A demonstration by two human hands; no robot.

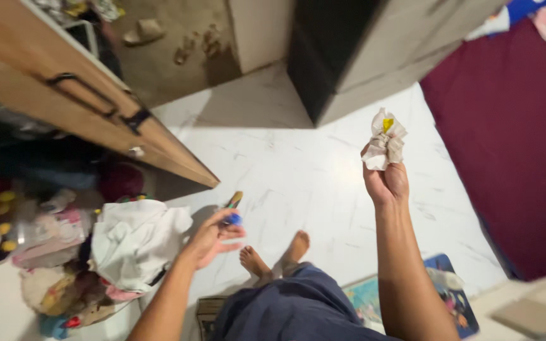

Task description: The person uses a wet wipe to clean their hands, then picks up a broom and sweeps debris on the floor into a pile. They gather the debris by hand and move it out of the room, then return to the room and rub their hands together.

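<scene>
Two hands: both are the person's own, raised over a white marbled floor [298, 170], seen from above.
Right hand [385, 180]: lifted with the arm upright, fingers closed around the lower part of a crumpled wad of pale paper [383, 142]; the wad sticks up out of the fist and has a small yellow patch near its top.
Left hand [213, 235]: held lower, out toward the open cupboard, fingers curled loosely around a small blue thing [234, 219]; a thin stick-like piece with a brownish end [234, 199] rises just above it, and whether the two are one object cannot be told.
Cupboard door [90, 101]: wooden, swung open at the upper left, with a dark handle on its face.
Cupboard shelf: crowded with soft toys and folded cloth; a white cloth [135, 243] lies at the front edge, just beside the left hand.
Feet [276, 256]: bare, on the floor between the two arms, above dark blue trousers [285, 312].
Mat [453, 300]: colourful, with a blue border, on the floor by the right forearm, near the lower edge of the view.
Dark cabinet [361, 50]: stands on the floor at the far side, well apart from both hands.
Maroon surface [507, 139]: fills the right side, with pale cloth at its far corner.
</scene>
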